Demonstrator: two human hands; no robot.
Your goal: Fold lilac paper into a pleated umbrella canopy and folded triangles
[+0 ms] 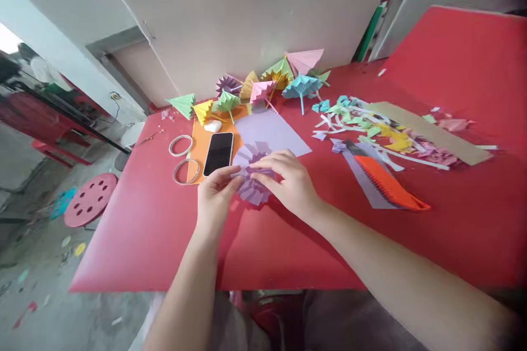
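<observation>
- The purple pleated paper fan (pixel 254 175) lies just left of the frame's centre, on the red counter (pixel 164 241), at the near edge of a flat lilac sheet (pixel 274 130).
- Both hands meet on it. The left hand (pixel 213 193) comes in from the lower left, and its fingers (pixel 229 174) pinch the fan's left edge, closed on the paper.
- The right hand (pixel 288 180) reaches in from the lower right and lies over the fan's right half. Its fingers (pixel 263 164) are pressed together, their tips on the folds near the middle, clamped down on the paper.
- From the left fingers the fan lies to the right and slightly up; from the right fingers it lies under them and to the left. Neither hand is nearer: both touch it.
- The fan is spread almost into a round rosette, so it has no clear long axis. Its pleats radiate from the centre, the free ones pointing to the upper and lower parts of the frame. Whether the circle is fully closed is hidden under the right hand.
- Just left of the fan lies a black phone (pixel 218 153) on an orange sheet (pixel 200 145), its long axis running up the frame.
- Two wire rings (pixel 181 145) lie further left.
- Folded paper umbrellas (pixel 302 86) stand along the counter's far edge; paper scraps (pixel 370 126) and an orange pleated strip (pixel 389 186) lie to the right.
</observation>
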